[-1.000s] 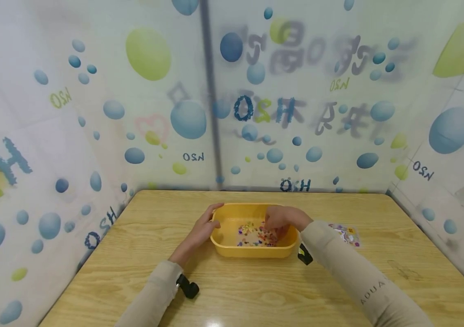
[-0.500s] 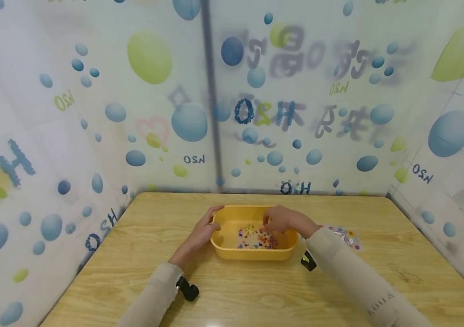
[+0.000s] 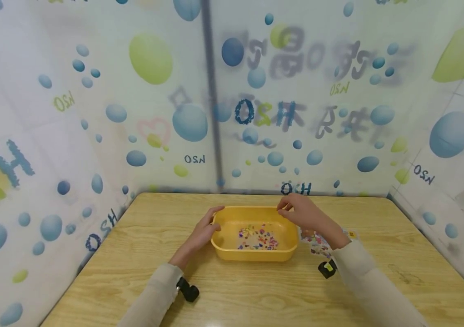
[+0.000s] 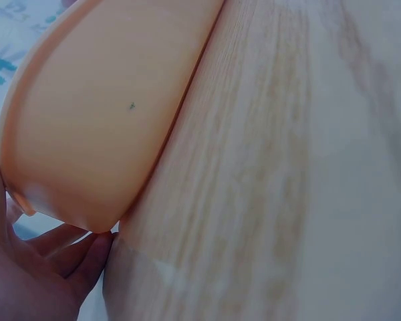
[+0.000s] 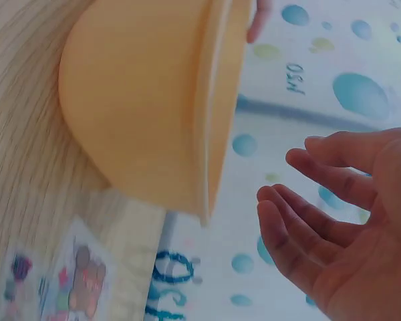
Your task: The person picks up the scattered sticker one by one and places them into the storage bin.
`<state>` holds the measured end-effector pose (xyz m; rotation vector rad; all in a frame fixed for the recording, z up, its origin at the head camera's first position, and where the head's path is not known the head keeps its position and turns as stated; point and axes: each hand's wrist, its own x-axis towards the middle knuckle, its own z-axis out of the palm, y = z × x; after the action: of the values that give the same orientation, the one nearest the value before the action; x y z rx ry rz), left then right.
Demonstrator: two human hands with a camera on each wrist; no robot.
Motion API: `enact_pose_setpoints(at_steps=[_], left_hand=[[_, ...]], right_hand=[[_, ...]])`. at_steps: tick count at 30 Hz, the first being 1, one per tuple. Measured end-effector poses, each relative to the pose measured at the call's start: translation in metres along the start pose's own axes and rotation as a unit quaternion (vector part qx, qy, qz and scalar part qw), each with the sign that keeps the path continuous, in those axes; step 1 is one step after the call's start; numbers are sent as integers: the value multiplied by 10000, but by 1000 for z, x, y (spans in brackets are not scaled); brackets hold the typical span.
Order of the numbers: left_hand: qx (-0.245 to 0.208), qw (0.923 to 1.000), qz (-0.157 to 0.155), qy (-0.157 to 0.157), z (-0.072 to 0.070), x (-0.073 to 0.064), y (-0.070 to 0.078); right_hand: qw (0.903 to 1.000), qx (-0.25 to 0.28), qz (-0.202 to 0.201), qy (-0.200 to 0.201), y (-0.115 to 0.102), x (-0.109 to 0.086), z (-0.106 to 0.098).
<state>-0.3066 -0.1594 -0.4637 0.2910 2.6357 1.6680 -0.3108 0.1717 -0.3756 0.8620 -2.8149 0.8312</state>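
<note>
A yellow plastic basin point(image 3: 252, 255) stands on the wooden table, with many small colourful pieces point(image 3: 262, 238) scattered over its floor; they are too small to identify. My left hand point(image 3: 203, 229) holds the basin's left end, thumb over the rim and fingers along the outside. In the left wrist view, the fingertips of this hand point(image 4: 40, 281) touch the outer wall low down. My right hand point(image 3: 303, 212) hovers above the basin's right back corner. Seen from the right wrist, its fingers point(image 5: 287, 254) are loosely bent, apart from the basin, with nothing visible between them.
Flat printed sheets point(image 3: 321, 245), one with a bear picture point(image 5: 87, 281), lie on the table right of the basin, partly under my right forearm. A wall covering with blue and green drops rises behind the table point(image 3: 240, 295) and at both sides.
My right hand has risen out of the basin and moved right, its fingers loosening. More of the printed sheets' near side shows. The left hand and basin have stayed in place.
</note>
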Motion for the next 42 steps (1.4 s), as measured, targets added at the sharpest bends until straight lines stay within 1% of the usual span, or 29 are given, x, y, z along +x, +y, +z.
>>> enact_pose_setpoints(at_steps=[4, 15, 21, 31, 38, 42], left_hand=[[-9, 10000, 3, -9, 0, 0, 0], [-22, 10000, -52, -65, 0, 1, 0], [-5, 10000, -31, -73, 0, 1, -1], [26, 10000, -18, -51, -1, 3, -1], [-24, 10000, -37, -52, 0, 4, -2], [-47, 10000, -54, 2, 1, 2, -2]], right_hand=[[9997, 36, -26, 235, 10, -12, -7], [9973, 102, 359, 632, 32, -40, -21], [9957, 146, 539, 735, 47, -53, -27], [9913, 301, 1041, 744, 72, -71, -23], [9899, 368, 1248, 567, 88, -81, -23], [9893, 328, 1337, 489, 98, -85, -22]])
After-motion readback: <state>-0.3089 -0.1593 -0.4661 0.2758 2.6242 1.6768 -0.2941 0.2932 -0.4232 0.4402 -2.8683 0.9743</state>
